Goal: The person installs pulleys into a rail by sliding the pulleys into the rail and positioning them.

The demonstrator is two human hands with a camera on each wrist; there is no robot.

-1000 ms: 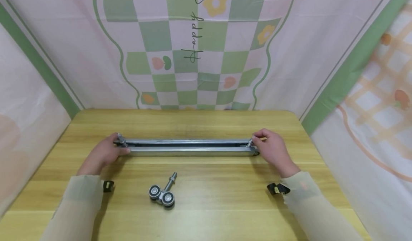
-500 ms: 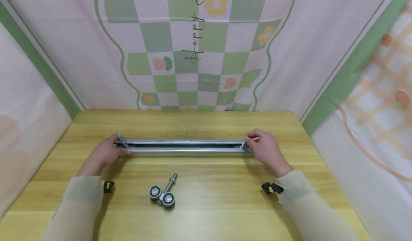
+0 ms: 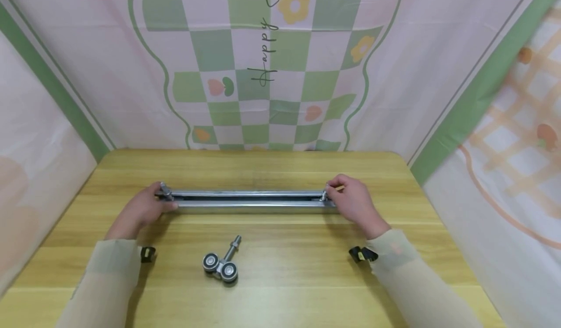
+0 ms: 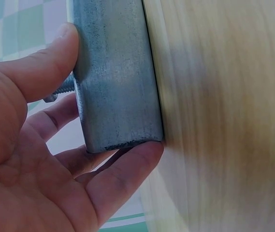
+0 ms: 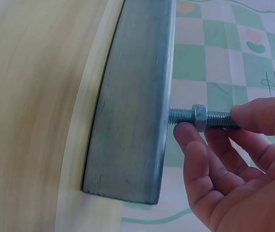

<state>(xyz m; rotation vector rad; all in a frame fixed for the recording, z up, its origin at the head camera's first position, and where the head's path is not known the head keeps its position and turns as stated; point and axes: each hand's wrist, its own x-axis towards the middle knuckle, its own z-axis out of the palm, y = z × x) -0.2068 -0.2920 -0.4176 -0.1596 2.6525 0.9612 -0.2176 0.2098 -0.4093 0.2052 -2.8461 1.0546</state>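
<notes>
A long metal rail (image 3: pixel 254 204) with a slot along its top lies across the table. My left hand (image 3: pixel 142 205) grips the rail's left end, thumb on its near side and fingertips at the end face in the left wrist view. Beside that thumb a threaded bolt (image 4: pixel 65 86) sticks up out of the slot. Near the rail's right end my right hand (image 3: pixel 356 204) pinches a second upright bolt (image 5: pixel 219 120), which carries a hex nut (image 5: pixel 200 118). Whatever this bolt joins inside the rail is hidden.
A loose roller trolley (image 3: pixel 224 264), with black-rimmed wheels and a threaded bolt, lies on the wooden table (image 3: pixel 298 269) in front of the rail. Patterned cloth (image 3: pixel 289 84) hangs behind the table and along both sides.
My right hand has moved left along the rail, and the bolt it pinches has slid with it from the right end. My left hand and the loose trolley have stayed in place.
</notes>
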